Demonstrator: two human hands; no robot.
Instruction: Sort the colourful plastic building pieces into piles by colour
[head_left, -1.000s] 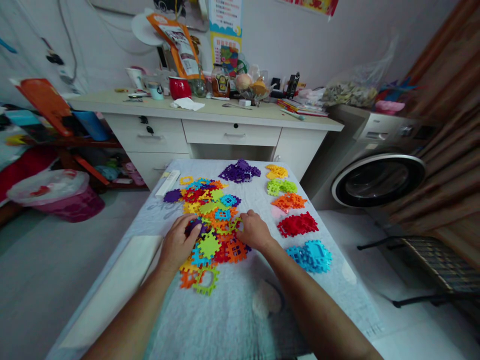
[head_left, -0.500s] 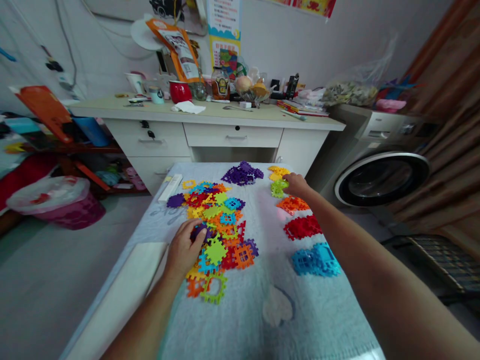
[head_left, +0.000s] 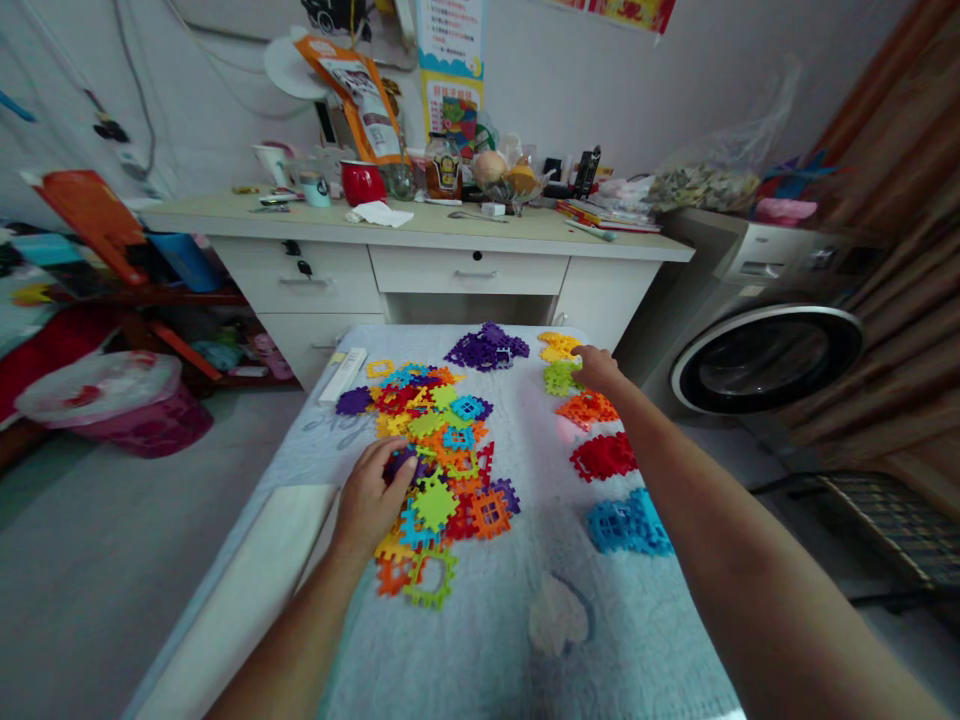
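The left hand (head_left: 373,500) has its thumb parted from curled fingers, with a dark purple piece (head_left: 400,466) in the gap; whether it is gripped or only covered, I cannot tell; the right hand's (head_left: 598,368) fingers are bent together at the lime-green pile (head_left: 559,378), and their tips are too small to show a pinch; the pieces are flat, notch-edged plastic, some solid, some windowed or ring-like; beside the left hand they overlap in a mixed-colour heap (head_left: 435,500); along the right edge run yellow (head_left: 559,346), lime-green, orange (head_left: 587,408), red (head_left: 602,456) and blue piles, a purple pile (head_left: 486,347) standing at the far edge; a broad strip of tablecloth (head_left: 536,440) separates heap from row, widening toward the person.
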